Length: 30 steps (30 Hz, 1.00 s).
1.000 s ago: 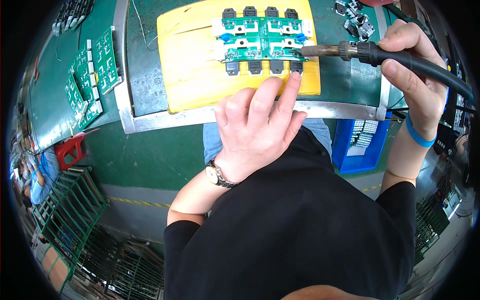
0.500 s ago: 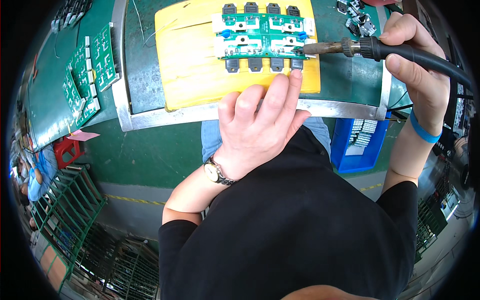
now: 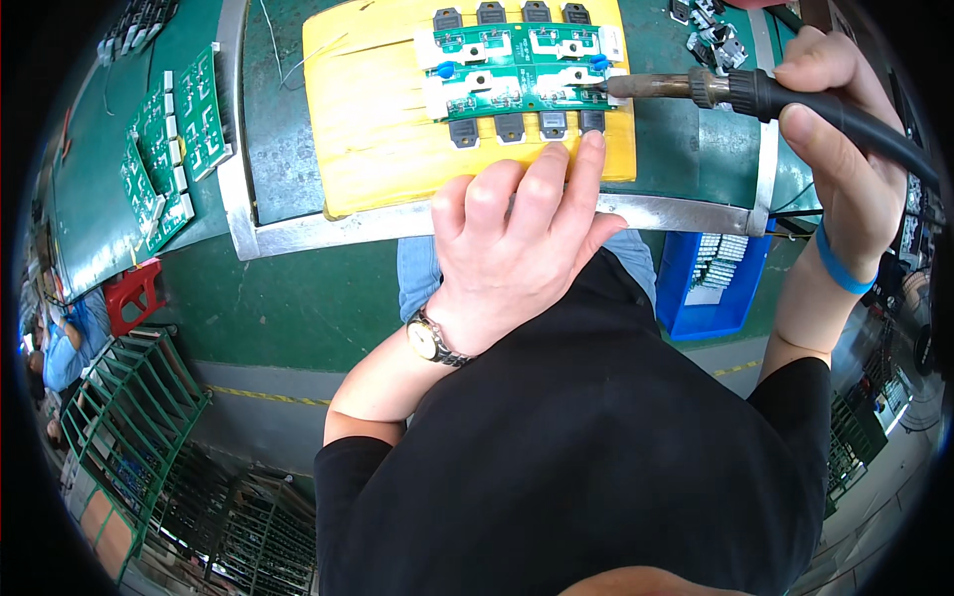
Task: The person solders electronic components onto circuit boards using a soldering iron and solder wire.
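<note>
A green circuit board (image 3: 522, 87) lies on a yellow pad (image 3: 368, 139), with black flat components along its far and near edges and two blue round parts on it. My left hand (image 3: 522, 223), wearing a wristwatch (image 3: 424, 341), is open with its fingers stretched forward. Its index fingertip rests on the black component (image 3: 592, 120) at the board's near right corner. Closed around the black handle of a soldering iron (image 3: 730, 92), my right hand (image 3: 845, 129) holds it nearly level. The iron's tip meets the right side of the board; the exact contact spot is too small to make out.
Several more green boards (image 3: 207, 114) lie on the green bench to the left. Loose small metal-and-black parts (image 3: 717, 48) are heaped at the far right. A metal edge strip (image 3: 397, 221) borders the bench. Below it stands a blue bin (image 3: 711, 318) with white-edged pieces inside.
The board has turned slightly and its left end has shifted a little left. My right hand and the iron have moved slightly right. My left hand has hardly moved.
</note>
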### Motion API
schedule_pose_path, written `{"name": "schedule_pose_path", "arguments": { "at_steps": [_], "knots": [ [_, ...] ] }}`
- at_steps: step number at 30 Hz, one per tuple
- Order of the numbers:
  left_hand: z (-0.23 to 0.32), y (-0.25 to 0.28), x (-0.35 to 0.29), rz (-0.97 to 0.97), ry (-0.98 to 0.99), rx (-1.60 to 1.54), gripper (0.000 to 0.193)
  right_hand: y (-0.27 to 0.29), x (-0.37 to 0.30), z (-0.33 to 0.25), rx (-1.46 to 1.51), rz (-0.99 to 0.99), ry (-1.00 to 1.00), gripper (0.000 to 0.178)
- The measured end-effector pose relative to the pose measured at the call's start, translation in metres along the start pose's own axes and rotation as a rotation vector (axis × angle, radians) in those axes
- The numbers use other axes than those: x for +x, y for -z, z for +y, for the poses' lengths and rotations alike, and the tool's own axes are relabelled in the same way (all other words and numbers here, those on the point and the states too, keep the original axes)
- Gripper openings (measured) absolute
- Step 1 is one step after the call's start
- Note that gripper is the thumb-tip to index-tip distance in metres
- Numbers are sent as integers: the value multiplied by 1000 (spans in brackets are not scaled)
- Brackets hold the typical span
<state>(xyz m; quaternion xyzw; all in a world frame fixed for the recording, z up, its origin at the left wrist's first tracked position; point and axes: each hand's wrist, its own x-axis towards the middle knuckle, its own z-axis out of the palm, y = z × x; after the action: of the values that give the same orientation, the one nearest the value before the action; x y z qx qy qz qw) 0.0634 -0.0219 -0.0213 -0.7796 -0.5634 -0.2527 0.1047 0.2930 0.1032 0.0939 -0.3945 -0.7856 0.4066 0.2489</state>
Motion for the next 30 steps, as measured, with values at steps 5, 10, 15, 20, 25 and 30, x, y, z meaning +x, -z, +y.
{"name": "schedule_pose_path", "arguments": {
  "at_steps": [5, 10, 15, 20, 25, 30],
  "knots": [
    [1, -1, -1, 13, 13, 7, 49, -15, -13, -21, -174, 94, 113, 20],
    [1, -1, 1, 19, 11, -6, 49, -39, -20, -26, -184, 249, 159, 20],
    [0, -2, 3, 16, 3, -31, 50, -63, -35, -34, -165, 375, 164, 22],
    [-4, -5, -3, 58, 13, -34, 49, -75, -47, -17, -164, 326, 412, 37],
    [-3, -3, 0, 59, 18, -82, 47, -86, -63, -18, -220, 381, 308, 40],
    [-3, -2, 1, 51, 10, -79, 45, -97, -64, -13, -272, 426, 311, 42]
  ]
}}
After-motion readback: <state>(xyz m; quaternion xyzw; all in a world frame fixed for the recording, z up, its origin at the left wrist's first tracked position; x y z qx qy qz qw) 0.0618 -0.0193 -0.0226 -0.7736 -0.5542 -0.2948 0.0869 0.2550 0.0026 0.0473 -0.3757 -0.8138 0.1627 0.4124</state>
